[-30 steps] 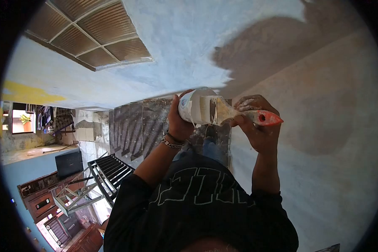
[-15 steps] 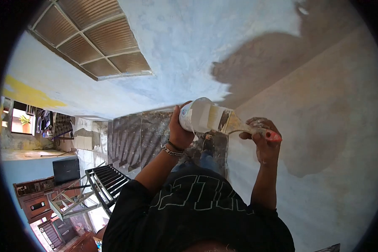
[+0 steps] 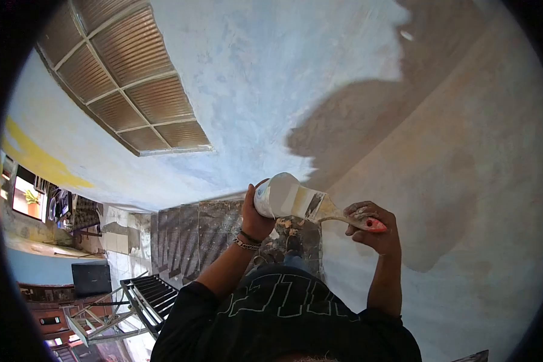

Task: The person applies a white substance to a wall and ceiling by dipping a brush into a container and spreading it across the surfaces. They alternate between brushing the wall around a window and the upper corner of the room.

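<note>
My left hand (image 3: 258,216) is wrapped round a white paint container (image 3: 265,202), tipped so that its opening faces right. In my right hand (image 3: 374,224) is a wide paintbrush (image 3: 335,212), gripped by its pale handle with a red end. The paint-coated bristles (image 3: 304,202) reach to the container's mouth and overlap its rim in this view. Whitish smears cover the fingers of my right hand. Both hands are in front of my chest, close to the wall.
A patchy pale-blue wall (image 3: 253,72) rises ahead, with a ribbed-glass window (image 3: 127,90) at upper left. Another wall (image 3: 452,199) meets it on the right. Dark floor tiles (image 3: 193,235) lie below. A metal frame with black slats (image 3: 151,301) stands at lower left, near a black box (image 3: 92,279).
The view has tilted up, so the window and walls sit lower in it. Container and brush stay together in my hands, and the brush handle has swung slightly.
</note>
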Motion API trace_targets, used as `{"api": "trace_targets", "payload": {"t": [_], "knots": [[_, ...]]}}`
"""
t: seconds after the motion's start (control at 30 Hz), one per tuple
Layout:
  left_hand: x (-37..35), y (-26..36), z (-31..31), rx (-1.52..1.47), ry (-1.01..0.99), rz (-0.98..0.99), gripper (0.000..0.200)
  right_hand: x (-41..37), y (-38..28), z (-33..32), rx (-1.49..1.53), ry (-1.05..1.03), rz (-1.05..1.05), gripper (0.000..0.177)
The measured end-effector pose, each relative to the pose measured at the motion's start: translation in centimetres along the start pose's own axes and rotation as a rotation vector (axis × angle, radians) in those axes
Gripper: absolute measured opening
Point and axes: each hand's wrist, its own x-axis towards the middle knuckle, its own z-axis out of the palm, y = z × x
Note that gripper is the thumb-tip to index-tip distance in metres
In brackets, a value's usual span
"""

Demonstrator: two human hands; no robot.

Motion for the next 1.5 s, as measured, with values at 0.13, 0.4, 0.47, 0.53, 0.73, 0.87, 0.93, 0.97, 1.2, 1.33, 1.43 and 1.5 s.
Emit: {"api": "trace_targets", "payload": {"t": [0.13,0.4,0.47,0.53,0.73,0.87,0.93,0.97,1.2,1.33,1.43,1.5], "knots": [[-0.1,0.1,1.1,-0.019,0.023,-0.017,0.062,0.9,-0.9,0.8,-0.22,0.047,-0.057,0.033],[-0.4,1.1,1.5,-0.034,0.011,-0.013,0.065,2.2,-2.9,-0.1,-0.102,0.172,-0.127,0.026],[-0.4,1.2,1.4,-0.046,0.027,-0.013,0.065,2.8,-2.4,-0.1,0.052,0.223,-0.206,0.032],[-0.3,1.2,1.3,-0.035,0.012,-0.001,0.066,3.8,-2.2,0.5,0.205,0.347,-0.206,0.033],[-0.1,1.1,1.3,-0.076,-0.005,0.056,0.06,6.8,1.0,2.9,0.5,0.569,-0.016,0.022],[-0.5,1.6,2.0,-0.042,-0.033,0.143,0.056,7.8,2.9,3.5,0.551,0.673,0.127,0.024],[-0.7,1.8,1.7,-0.01,-0.053,0.159,0.056,7.8,3.5,3.3,0.491,0.656,0.093,0.022],[-0.8,1.8,1.6,0.004,-0.066,0.168,0.057,7.8,3.8,3.2,0.459,0.646,0.074,0.022],[-1.3,2.7,2.4,-0.115,-0.056,0.067,0.054,7.6,4.7,3.5,0.222,0.539,0.017,0.02],[-1.8,2.8,1.6,0.415,-0.184,0.32,0.062,7.2,3.4,2.4,0.098,0.526,0.116,0.017],[-0.3,3.3,1.6,0.027,-0.091,0.008,0.07,8.1,-1.5,1.5,0.214,0.452,-0.005,0.022],[0.3,3.4,2.3,0.111,-0.064,0.045,0.067,8.5,-3.9,1.0,0.194,0.411,-0.126,0.022]]}}
